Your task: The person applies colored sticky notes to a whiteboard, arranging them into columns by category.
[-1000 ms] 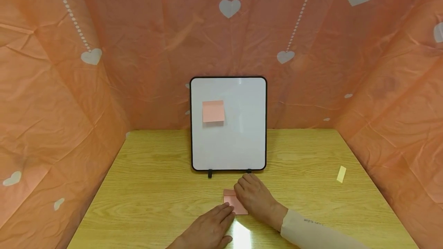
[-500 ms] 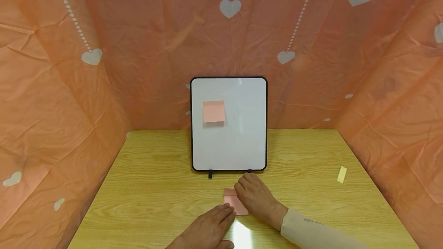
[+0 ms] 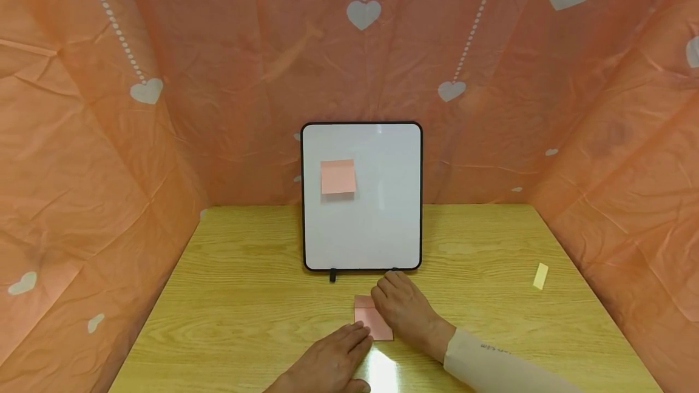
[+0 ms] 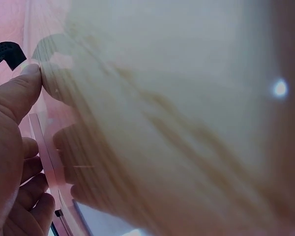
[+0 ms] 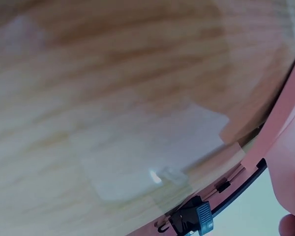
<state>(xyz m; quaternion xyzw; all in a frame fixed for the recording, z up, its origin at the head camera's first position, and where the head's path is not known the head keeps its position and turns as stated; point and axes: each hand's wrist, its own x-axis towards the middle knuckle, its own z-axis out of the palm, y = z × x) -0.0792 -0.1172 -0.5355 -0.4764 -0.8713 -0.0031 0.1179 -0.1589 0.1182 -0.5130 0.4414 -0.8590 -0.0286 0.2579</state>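
From the left wrist, the left hand [image 3: 330,359] lies loosely extended with its fingers over the edge of a square pink paper pad [image 3: 371,323], gripping nothing; steadying calls for light, flat pressure so that the pad does not slide or crease. From the right wrist, the right hand [image 3: 406,311] appears to pinch a curved pink paper sheet [image 5: 286,169] nearly closed, though the frame edge cuts off the contact. The step seems to be peeling that sheet, best done slowly and low, with an even pull away from the steadying hand. In the head view, the pad lies flat beneath both hands on one yellow wood-grain table [image 3: 246,272]. Counted there: two hands; one pad; one black-framed whiteboard [image 3: 377,229] beyond the grip; one square pink paper note [image 3: 337,178] on it, farther left than the grip; two black board feet [image 3: 332,275], one partly hidden by the right hand; and one narrow pale-yellow strip [image 3: 540,276], well to the grip's right.
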